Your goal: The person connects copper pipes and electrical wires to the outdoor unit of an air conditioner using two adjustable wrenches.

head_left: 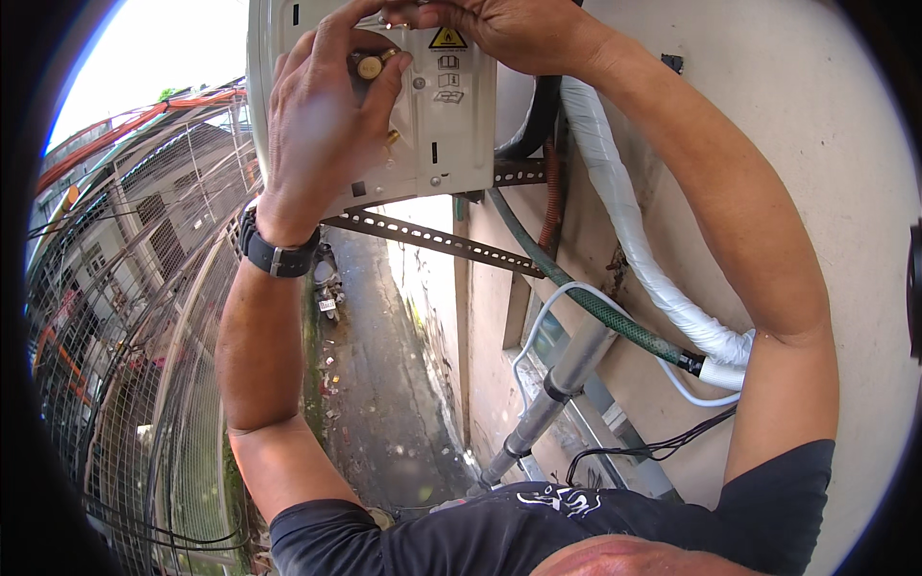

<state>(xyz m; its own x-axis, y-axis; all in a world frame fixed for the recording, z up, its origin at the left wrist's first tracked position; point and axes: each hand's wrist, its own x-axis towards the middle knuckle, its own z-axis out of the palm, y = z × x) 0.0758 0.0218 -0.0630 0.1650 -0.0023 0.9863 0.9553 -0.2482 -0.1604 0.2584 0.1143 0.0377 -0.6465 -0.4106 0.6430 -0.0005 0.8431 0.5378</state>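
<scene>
My left hand [322, 110], with a black watch [277, 252] on its wrist, is curled around a brass valve [370, 66] on the side of a pale outdoor air-conditioner unit [449, 130]. Its thumb lies against the brass, while the index finger reaches up to the other hand's fingertips. At the top edge my right hand [514, 27] is closed in a pinch just above the valve. A small reddish, shiny bit shows by those fingertips, too small to name. Lower on the panel, a second brass fitting [392, 137] sits partly behind my left hand.
Perforated metal brackets [437, 242] run below the unit. A silver-wrapped pipe [615, 182], a green hose [615, 317] and a grey cable [526, 360] hang along the wall. A metal pole [543, 408] slants below. Wire mesh [158, 317] stands left, above an alley [379, 384].
</scene>
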